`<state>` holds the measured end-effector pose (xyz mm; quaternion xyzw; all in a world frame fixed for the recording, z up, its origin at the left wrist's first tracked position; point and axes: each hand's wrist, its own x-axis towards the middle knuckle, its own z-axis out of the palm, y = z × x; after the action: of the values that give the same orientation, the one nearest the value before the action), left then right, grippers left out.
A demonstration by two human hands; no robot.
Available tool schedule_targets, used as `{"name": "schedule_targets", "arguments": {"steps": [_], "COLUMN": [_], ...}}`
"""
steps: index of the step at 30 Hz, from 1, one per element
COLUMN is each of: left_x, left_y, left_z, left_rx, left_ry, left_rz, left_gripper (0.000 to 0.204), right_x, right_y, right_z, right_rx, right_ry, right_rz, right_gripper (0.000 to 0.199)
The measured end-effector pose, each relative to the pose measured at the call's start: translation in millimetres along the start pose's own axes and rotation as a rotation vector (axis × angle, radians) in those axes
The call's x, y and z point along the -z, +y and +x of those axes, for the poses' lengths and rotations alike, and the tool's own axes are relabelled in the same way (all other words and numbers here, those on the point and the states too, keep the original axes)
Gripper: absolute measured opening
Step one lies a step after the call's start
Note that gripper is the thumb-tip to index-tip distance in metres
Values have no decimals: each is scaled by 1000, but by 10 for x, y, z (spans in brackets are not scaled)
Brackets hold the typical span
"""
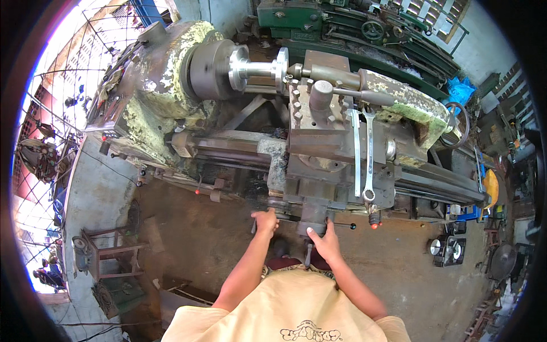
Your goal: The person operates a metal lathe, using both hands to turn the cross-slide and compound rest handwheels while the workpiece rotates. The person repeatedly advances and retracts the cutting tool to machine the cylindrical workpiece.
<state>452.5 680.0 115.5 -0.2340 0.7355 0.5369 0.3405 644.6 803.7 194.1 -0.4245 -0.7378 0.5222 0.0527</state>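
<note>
A shiny metal spool-shaped workpiece (259, 69) sits between the lathe's chuck (213, 69) and the tailstock centre (295, 70). In front of me, my left hand (266, 222) is wrapped round the carriage handwheel (285, 217), mostly hidden by the fingers and carriage. My right hand (325, 238) grips the round cross-slide dial (310, 228), thumb on its near face; a crank handle (308, 255) hangs below it. Above both hands stands the tool post (321, 98), with bolts around it. A combination spanner (369, 154) and a caliper-like flat tool (356, 154) lie on the carriage.
Levers with red knobs (374, 226) stick out along the lathe's front. A green lathe (342, 28) stands behind. On the left are a small stool-like frame (117, 253) and a wire-mesh opening (51, 108). A black crate (450, 251) is on the floor at right.
</note>
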Motion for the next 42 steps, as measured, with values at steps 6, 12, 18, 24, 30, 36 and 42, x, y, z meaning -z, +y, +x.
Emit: {"name": "schedule_targets", "arguments": {"steps": [6, 12, 18, 24, 30, 36, 42], "left_x": [578, 703, 518, -192, -186, 393, 388], "left_y": [54, -26, -324, -377, -177, -41, -91], "left_z": [461, 1256, 1210, -49, -255, 349, 550], "left_rx": [-19, 347, 208, -463, -303, -44, 72], "left_ry": [-56, -262, -194, 238, -18, -12, -88], "left_rz": [190, 225, -250, 473, 147, -55, -152], "left_gripper": [36, 24, 16, 32, 38, 31, 25], "right_x": [-109, -106, -122, -78, -56, -95, -110], "right_y": [-143, -139, -72, -104, -83, -2, 185], "right_z": [14, 57, 115, 111, 143, 148, 171], "right_rx": [-105, -139, -163, -135, -127, -122, -173], "right_ry": [26, 9, 2, -6, -50, -49, -118], "right_rz": [106, 211, 280, 255, 265, 356, 661], "right_gripper": [107, 107, 103, 99, 95, 97, 95]}}
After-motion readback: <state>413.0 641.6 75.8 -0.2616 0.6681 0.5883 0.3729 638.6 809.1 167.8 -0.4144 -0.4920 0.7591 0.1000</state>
